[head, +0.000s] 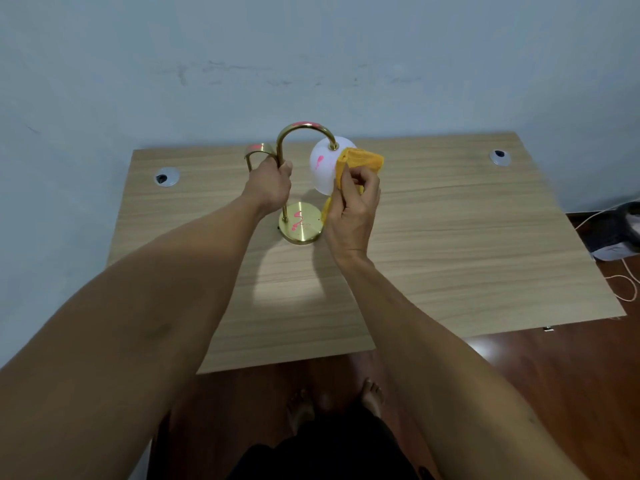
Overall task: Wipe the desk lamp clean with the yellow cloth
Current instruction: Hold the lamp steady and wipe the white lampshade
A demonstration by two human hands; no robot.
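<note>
We stand at a pale wood-grain desk (450, 237) pushed against a blue-grey wall, and the brass desk lamp with its arched gooseneck stem and white globe shade (323, 168) sits toward the far middle of it, straight ahead of us. Our left hand (269, 183) is closed around the upright brass stem (281, 147), low on the arch, steadying the lamp. Our right hand (353, 206) is pinched shut on the folded yellow cloth (362, 161), whose upper end is pressed against the right flank of the shade while its lower end hangs down toward the round brass base (302, 223). The relation that matters is this: the shade hangs from the arch's far-right end, just left of and touching the cloth, so the right hand is the nearer one and the wipe, as we judge it, has to travel leftward across the globe toward the pink smear (319, 162) on its front. Pink marks also show on the top of the arch (304, 124), on the base and on a second curved brass piece (258, 148) behind the left hand, so we reckon the cleaning is at an early stage. The stem rises vertically, which lets our left grip resist any sideways push from the cloth.
</note>
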